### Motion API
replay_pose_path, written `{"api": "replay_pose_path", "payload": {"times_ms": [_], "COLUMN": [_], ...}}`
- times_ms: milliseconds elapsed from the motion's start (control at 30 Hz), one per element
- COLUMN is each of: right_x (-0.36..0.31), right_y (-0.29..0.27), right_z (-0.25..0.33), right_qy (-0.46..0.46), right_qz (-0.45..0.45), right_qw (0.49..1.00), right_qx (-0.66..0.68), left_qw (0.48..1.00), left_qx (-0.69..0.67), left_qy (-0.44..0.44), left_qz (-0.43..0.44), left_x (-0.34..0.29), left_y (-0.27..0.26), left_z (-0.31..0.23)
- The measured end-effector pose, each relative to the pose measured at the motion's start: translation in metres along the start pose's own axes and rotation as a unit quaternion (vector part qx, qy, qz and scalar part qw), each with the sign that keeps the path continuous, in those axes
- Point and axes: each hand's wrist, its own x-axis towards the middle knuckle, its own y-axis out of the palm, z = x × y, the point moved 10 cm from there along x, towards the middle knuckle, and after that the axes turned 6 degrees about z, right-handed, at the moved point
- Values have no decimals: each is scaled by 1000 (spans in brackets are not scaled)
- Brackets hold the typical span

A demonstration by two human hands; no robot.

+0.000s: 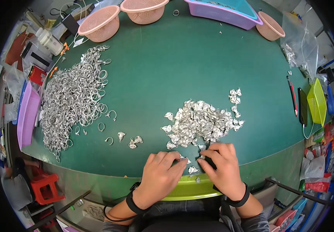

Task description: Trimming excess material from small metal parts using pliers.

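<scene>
Around heap of small silver pieces [202,121]: beyond, wide open green tabletop [155,65], up to pink basket [101,25] and purple tray [225,17]. Left, loose pieces [132,144], then ring pile [72,96] blocking. Right, open lane until pencil [292,94], phone [302,104]. Near side, left hand [161,174], right hand [223,166] crowd passage.

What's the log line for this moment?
left hand: at small silver pieces; right hand: likewise; silver pile: beyond hands; lime basket: between wrists; rings: heaped left

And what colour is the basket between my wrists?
The basket is yellow-green; the head view shows it.
</scene>
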Motion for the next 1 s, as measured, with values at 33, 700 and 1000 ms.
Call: {"api": "replay_pose_path", "payload": {"times_ms": [33, 700, 1000], "right_x": [-1, -10, -4], "right_y": [-1, 3, -4], "right_z": [0, 6, -9], "right_qy": [2, 13, 73], "right_qz": [1, 56, 6], "right_qw": [1000, 998, 997], "right_qx": [0, 21, 1], "left_qw": [1000, 998, 993], "left_qx": [-1, -21, -87], "left_qy": [-1, -59, -2], "left_qz": [1, 27, 76], "left_x": [-1, -5, -2], "left_y": [-5, -4, 20], "left_z": [-1, 23, -6]}}
